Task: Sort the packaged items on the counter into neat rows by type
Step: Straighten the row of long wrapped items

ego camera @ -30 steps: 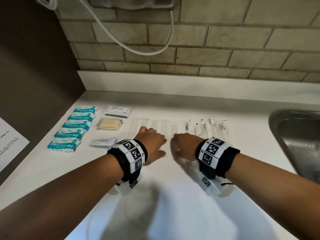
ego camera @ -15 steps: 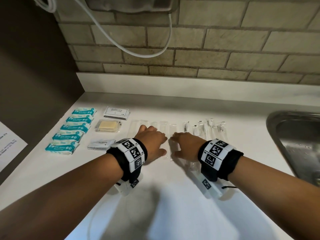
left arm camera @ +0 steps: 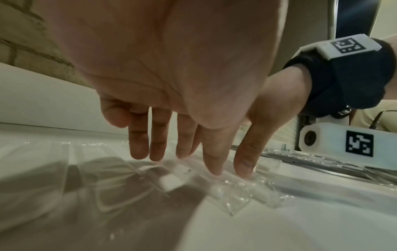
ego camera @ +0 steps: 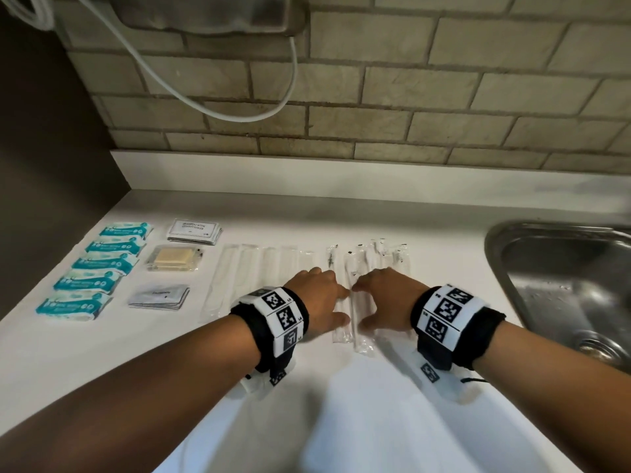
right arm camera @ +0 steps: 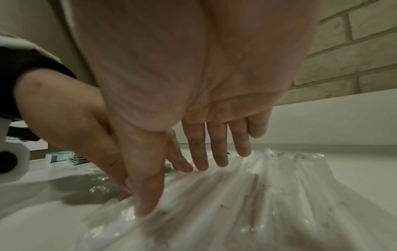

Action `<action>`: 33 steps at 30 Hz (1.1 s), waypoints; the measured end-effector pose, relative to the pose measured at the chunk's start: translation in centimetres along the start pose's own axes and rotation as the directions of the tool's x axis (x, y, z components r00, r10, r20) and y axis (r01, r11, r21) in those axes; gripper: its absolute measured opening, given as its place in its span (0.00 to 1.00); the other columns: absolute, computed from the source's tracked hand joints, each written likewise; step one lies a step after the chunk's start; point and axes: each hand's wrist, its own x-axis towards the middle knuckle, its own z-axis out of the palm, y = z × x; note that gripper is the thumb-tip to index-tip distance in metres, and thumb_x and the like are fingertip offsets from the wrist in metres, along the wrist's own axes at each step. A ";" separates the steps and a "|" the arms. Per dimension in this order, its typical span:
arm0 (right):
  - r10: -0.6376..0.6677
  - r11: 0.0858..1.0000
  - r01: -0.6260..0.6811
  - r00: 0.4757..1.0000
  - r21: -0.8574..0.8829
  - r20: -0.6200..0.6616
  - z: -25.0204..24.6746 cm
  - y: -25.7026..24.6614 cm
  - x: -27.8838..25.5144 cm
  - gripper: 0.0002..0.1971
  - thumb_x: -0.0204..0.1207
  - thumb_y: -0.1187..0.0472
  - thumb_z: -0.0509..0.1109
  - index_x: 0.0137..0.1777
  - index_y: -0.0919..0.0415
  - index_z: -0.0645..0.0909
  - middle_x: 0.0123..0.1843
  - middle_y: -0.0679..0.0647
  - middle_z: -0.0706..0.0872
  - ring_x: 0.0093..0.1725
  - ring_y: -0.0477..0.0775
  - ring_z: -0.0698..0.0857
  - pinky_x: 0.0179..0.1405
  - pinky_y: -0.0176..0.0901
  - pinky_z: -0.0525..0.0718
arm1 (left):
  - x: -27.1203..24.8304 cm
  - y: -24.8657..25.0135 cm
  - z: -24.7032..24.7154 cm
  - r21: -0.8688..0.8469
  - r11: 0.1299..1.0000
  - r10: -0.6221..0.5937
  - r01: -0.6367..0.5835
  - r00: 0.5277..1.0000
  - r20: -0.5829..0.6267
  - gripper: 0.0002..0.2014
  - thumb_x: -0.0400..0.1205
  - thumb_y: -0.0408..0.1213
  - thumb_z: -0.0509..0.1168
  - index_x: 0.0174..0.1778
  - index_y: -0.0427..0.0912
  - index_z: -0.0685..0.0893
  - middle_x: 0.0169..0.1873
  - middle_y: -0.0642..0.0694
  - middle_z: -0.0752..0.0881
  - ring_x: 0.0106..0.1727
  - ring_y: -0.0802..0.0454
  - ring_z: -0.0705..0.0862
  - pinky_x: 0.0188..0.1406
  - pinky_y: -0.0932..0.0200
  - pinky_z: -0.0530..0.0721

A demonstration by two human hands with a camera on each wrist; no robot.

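Head view, left hand [ego camera: 316, 298]: palm down on the white counter [ego camera: 341, 404], fingers straight, tips on the clear sleeves [ego camera: 345, 312] at mid counter.
Head view, right hand [ego camera: 387, 300]: palm down just right of the left hand, index tips nearly meeting, thumb out toward the near side, on the same clear sleeves.
Head view, clear sleeves: long transparent packets side by side, running near to far; more of them left [ego camera: 239, 274] and right [ego camera: 382, 257] of the hands.
Head view, teal packs [ego camera: 99, 264]: five in a column at far left.
Head view, middle column: white sachets [ego camera: 194, 231] farthest, soap bar in clear wrap [ego camera: 174, 259] next, grey sachets [ego camera: 158, 297] nearest.
Head view, sink [ego camera: 560, 288]: steel, at right, well apart from the packets.
Left wrist view, left hand [left arm camera: 182, 76]: fingers [left arm camera: 138, 144] slightly apart, pointing down, thumb and index tips pressing crinkled clear wrap; nothing gripped.
Left wrist view, right hand [left arm camera: 277, 105]: thumb tip down on the same wrap, beside the left thumb.
Right wrist view, right hand [right arm camera: 193, 68]: fingers [right arm camera: 219, 149] spread a little, straight, tips resting on clear sleeves [right arm camera: 247, 195]; thumb flat on the plastic.
Right wrist view, left hand [right arm camera: 71, 110]: touching the right thumb side.
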 end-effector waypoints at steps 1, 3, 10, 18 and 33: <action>-0.002 1.000 0.002 1.000 0.003 -0.007 0.1 0.0 0.1 0.37 0.66 0.44 0.76 0.76 0.51 0.73 0.71 0.51 0.80 0.71 0.54 0.76 0.69 0.50 0.78 | 0.2 0.0 0.1 -0.048 0.999 -0.025 0.025 1.000 0.009 0.29 0.81 0.57 0.62 0.78 0.52 0.71 0.67 0.47 0.76 0.68 0.45 0.75 0.67 0.48 0.75; 0.010 1.000 -0.009 1.000 0.014 -0.011 0.0 0.2 0.3 0.38 0.66 0.43 0.75 0.76 0.50 0.72 0.71 0.52 0.79 0.71 0.54 0.75 0.69 0.51 0.78 | 0.7 0.1 0.2 -0.133 0.988 -0.078 0.079 0.997 0.013 0.28 0.81 0.56 0.63 0.76 0.49 0.74 0.67 0.47 0.76 0.66 0.45 0.79 0.64 0.49 0.79; 0.005 1.000 -0.004 0.999 0.025 -0.040 -0.7 0.1 1.1 0.33 0.66 0.38 0.75 0.65 0.58 0.79 0.59 0.55 0.84 0.60 0.57 0.81 0.58 0.52 0.84 | 2.4 0.8 -0.3 -0.327 0.914 -0.276 0.239 0.958 -0.072 0.11 0.76 0.45 0.74 0.48 0.46 0.82 0.52 0.46 0.85 0.50 0.47 0.85 0.48 0.57 0.82; -0.026 0.999 0.026 1.000 0.019 -0.003 -0.4 1.9 1.4 0.32 0.66 0.38 0.76 0.65 0.56 0.79 0.59 0.53 0.85 0.59 0.56 0.83 0.58 0.50 0.84 | 2.5 1.4 -0.2 -0.627 0.718 -0.382 0.303 0.924 0.010 0.12 0.77 0.33 0.69 0.52 0.44 0.73 0.40 0.42 0.89 0.35 0.46 0.90 0.44 0.49 0.88; -0.113 0.991 0.112 0.994 -0.080 -0.007 0.5 1.4 0.4 0.38 0.67 0.43 0.72 0.77 0.53 0.68 0.76 0.55 0.74 0.76 0.62 0.69 0.76 0.54 0.68 | 2.0 1.0 -0.4 -0.289 0.912 -0.327 0.292 0.941 -0.081 0.15 0.76 0.49 0.70 0.56 0.50 0.84 0.52 0.54 0.78 0.57 0.52 0.80 0.57 0.55 0.80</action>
